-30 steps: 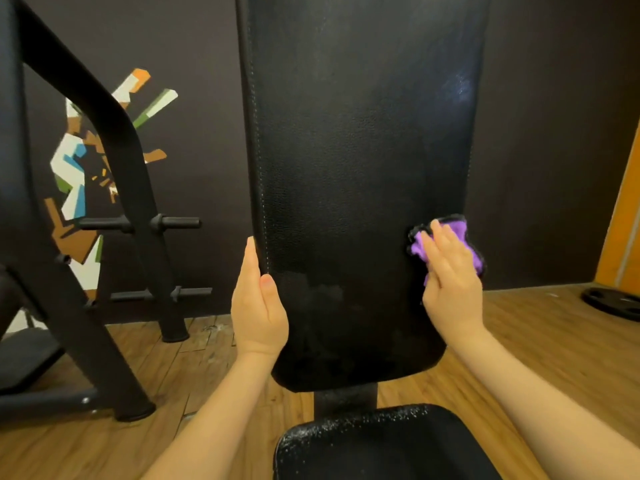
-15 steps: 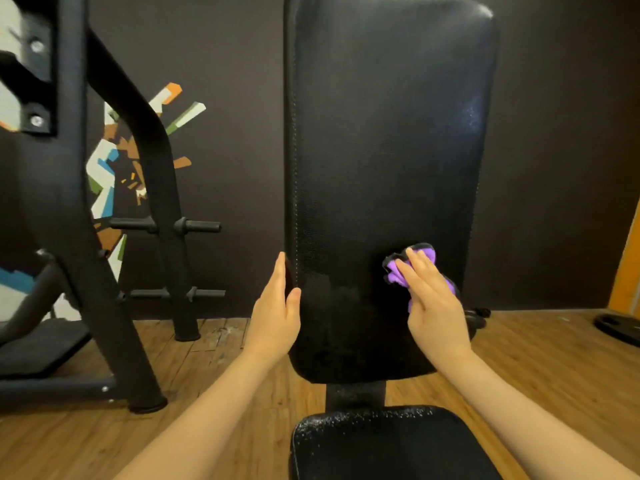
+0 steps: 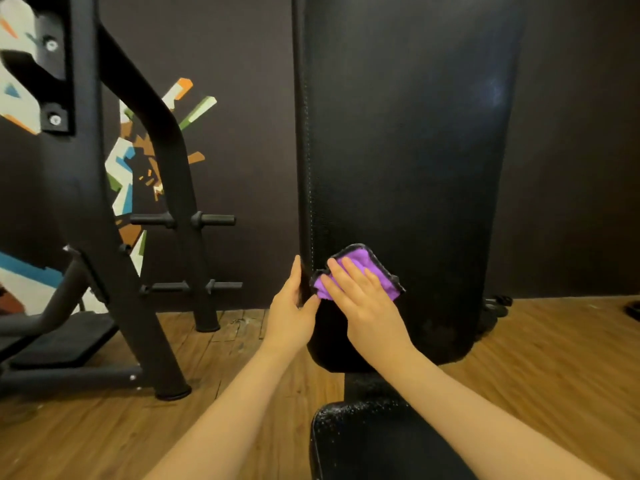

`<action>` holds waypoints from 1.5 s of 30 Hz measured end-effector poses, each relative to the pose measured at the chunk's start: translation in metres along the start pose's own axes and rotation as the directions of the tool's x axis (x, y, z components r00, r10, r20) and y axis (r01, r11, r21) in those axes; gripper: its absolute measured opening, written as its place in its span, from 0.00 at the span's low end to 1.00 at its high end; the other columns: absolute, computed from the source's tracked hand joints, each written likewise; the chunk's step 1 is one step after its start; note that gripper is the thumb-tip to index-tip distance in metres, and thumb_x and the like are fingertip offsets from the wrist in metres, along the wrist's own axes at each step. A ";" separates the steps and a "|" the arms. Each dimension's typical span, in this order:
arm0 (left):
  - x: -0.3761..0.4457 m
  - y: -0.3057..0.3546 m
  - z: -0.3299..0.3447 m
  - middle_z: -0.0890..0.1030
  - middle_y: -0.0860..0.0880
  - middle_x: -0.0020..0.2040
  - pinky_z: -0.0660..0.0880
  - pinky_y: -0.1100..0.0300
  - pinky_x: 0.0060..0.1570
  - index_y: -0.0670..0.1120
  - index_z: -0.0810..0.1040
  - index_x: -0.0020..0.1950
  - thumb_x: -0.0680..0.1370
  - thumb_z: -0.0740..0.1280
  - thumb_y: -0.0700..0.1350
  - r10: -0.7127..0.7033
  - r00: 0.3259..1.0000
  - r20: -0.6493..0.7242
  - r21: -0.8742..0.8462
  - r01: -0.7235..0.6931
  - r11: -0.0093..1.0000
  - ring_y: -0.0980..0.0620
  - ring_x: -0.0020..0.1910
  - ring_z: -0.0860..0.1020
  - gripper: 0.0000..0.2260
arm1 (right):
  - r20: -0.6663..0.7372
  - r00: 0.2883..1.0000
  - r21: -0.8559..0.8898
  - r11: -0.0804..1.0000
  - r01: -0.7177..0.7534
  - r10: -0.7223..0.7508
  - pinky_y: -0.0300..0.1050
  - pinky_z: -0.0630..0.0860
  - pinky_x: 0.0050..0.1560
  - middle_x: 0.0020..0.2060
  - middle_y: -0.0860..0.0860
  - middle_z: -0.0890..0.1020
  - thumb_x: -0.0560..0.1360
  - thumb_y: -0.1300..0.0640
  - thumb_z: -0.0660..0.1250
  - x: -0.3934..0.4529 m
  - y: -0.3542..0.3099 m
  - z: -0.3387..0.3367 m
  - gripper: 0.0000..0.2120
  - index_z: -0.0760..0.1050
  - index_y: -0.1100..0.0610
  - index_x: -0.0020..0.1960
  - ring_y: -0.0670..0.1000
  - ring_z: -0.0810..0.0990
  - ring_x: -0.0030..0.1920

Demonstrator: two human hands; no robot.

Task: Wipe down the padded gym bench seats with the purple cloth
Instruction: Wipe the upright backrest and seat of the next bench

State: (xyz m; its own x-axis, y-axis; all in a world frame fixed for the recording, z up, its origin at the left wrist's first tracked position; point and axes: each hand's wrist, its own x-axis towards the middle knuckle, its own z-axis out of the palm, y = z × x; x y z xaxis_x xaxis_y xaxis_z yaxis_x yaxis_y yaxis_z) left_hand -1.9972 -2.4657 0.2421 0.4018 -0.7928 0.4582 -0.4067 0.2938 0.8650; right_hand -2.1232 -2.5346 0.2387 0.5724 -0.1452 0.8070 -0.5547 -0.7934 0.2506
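Seat (image 3: 381, 441) pad fills the bottom edge under my forearms, black and speckled with wet drops. Just past it rises the backrest (image 3: 408, 168), the upright black pad I take as my landmark. My right hand (image 3: 367, 299) lies flat on the backrest's lower left part, fingers straight and together, pressing the cloth (image 3: 363, 265) against the vinyl; purple fabric with a dark hem shows above and to both sides of my fingers. My left hand (image 3: 294, 306) rests on the backrest's left edge, beside the stitched seam, fingers extended up along the side and thumb lying on the front face, almost touching the cloth's left corner. Left of the backrest stands a black frame (image 3: 104, 202) with short pegs, on the wood floor (image 3: 554, 358). Behind the backrest is a dark wall (image 3: 571, 133), with a coloured mural (image 3: 138, 161) left of it, partly hidden by the frame.
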 end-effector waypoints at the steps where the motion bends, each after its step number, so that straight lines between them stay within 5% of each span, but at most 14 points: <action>1: 0.000 0.001 -0.002 0.65 0.53 0.74 0.62 0.58 0.71 0.50 0.52 0.78 0.79 0.62 0.32 -0.011 0.999 0.034 -0.005 0.011 1.000 0.58 0.71 0.64 0.32 | 0.020 1.000 -0.017 1.000 0.010 -0.010 0.57 0.59 0.66 0.67 0.55 0.73 0.61 0.68 0.75 -0.004 0.001 0.000 0.34 0.72 0.57 0.66 0.55 0.67 0.69; 4: 0.003 0.005 -0.007 0.63 0.50 0.75 0.60 0.55 0.73 0.49 0.52 0.78 0.77 0.59 0.28 -0.071 0.992 0.101 -0.095 0.081 0.992 0.58 0.71 0.63 0.34 | 0.040 0.998 -0.037 0.998 0.043 -0.041 0.56 0.60 0.65 0.65 0.55 0.74 0.58 0.68 0.76 -0.003 0.003 -0.006 0.35 0.74 0.57 0.64 0.57 0.71 0.67; 8: 0.001 0.005 0.004 0.62 0.51 0.76 0.61 0.48 0.73 0.52 0.54 0.79 0.81 0.60 0.43 -0.085 0.996 0.040 -0.164 0.090 0.982 0.52 0.74 0.62 0.28 | 0.134 0.967 -0.088 0.969 0.231 -0.219 0.54 0.60 0.65 0.66 0.55 0.74 0.58 0.65 0.77 -0.005 0.019 -0.015 0.37 0.73 0.56 0.65 0.57 0.72 0.66; 12: -0.005 0.007 0.018 0.60 0.53 0.77 0.59 0.50 0.74 0.51 0.52 0.78 0.81 0.62 0.45 -0.073 0.994 -0.076 -0.164 0.060 0.985 0.53 0.75 0.59 0.29 | 0.242 0.930 -0.128 0.941 0.314 -0.277 0.55 0.61 0.65 0.67 0.55 0.72 0.57 0.66 0.78 -0.021 0.060 -0.027 0.39 0.72 0.55 0.66 0.57 0.70 0.67; 16: -0.009 0.005 0.028 0.60 0.54 0.77 0.57 0.62 0.68 0.50 0.53 0.79 0.80 0.63 0.43 -0.028 0.985 -0.172 -0.089 0.013 0.996 0.56 0.75 0.58 0.30 | 0.260 0.953 -0.209 0.955 0.211 -0.154 0.58 0.64 0.63 0.66 0.56 0.73 0.53 0.71 0.77 -0.057 0.111 -0.044 0.42 0.73 0.56 0.65 0.58 0.71 0.66; 22: -0.011 0.001 0.036 0.60 0.54 0.77 0.56 0.55 0.73 0.53 0.51 0.78 0.81 0.62 0.42 -0.028 0.971 -0.235 -0.016 0.025 1.000 0.53 0.75 0.58 0.30 | 0.224 0.968 -0.258 0.965 -0.050 0.110 0.61 0.66 0.60 0.61 0.61 0.77 0.52 0.75 0.77 -0.107 0.154 -0.061 0.39 0.73 0.61 0.62 0.64 0.75 0.61; 26: -0.012 0.005 0.036 0.59 0.53 0.77 0.56 0.54 0.73 0.53 0.51 0.78 0.81 0.62 0.41 -0.021 0.968 -0.249 0.031 0.030 0.999 0.52 0.76 0.58 0.30 | 0.128 0.987 -0.193 0.979 -0.066 0.092 0.62 0.65 0.60 0.60 0.60 0.78 0.55 0.77 0.75 -0.092 0.137 -0.059 0.34 0.77 0.61 0.60 0.63 0.74 0.62; 32: -0.011 0.000 0.024 0.60 0.54 0.76 0.56 0.59 0.72 0.54 0.52 0.78 0.81 0.59 0.37 -0.028 0.985 -0.171 -0.017 0.025 1.000 0.55 0.75 0.58 0.29 | -0.057 0.992 0.000 0.994 0.112 -0.112 0.54 0.58 0.69 0.65 0.59 0.74 0.70 0.68 0.60 0.003 0.070 -0.054 0.23 0.74 0.60 0.63 0.59 0.68 0.68; 40: -0.014 -0.005 0.013 0.63 0.57 0.73 0.59 0.78 0.60 0.51 0.55 0.77 0.82 0.57 0.35 -0.009 0.995 -0.103 -0.023 0.007 1.000 0.66 0.67 0.60 0.26 | -0.086 0.996 0.085 0.996 -0.005 0.012 0.54 0.54 0.69 0.68 0.56 0.71 0.70 0.65 0.69 0.023 0.014 -0.010 0.24 0.72 0.59 0.66 0.57 0.67 0.70; 45: -0.015 -0.007 0.010 0.63 0.56 0.75 0.62 0.72 0.63 0.50 0.57 0.77 0.82 0.55 0.35 -0.036 0.998 -0.050 -0.199 0.026 0.980 0.65 0.68 0.63 0.24 | 0.092 0.990 -0.018 0.994 0.105 -0.103 0.53 0.61 0.67 0.67 0.54 0.73 0.64 0.62 0.75 -0.031 0.002 0.013 0.32 0.71 0.56 0.67 0.55 0.67 0.68</action>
State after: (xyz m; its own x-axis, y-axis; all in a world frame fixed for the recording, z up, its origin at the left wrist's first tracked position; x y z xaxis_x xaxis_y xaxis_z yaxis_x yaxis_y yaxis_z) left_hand -2.0085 -2.4613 0.2266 0.4570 -0.7751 0.4363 -0.2249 0.3739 0.8998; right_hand -2.1347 -2.5392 0.2072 0.6800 -0.1164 0.7240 -0.5018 -0.7938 0.3437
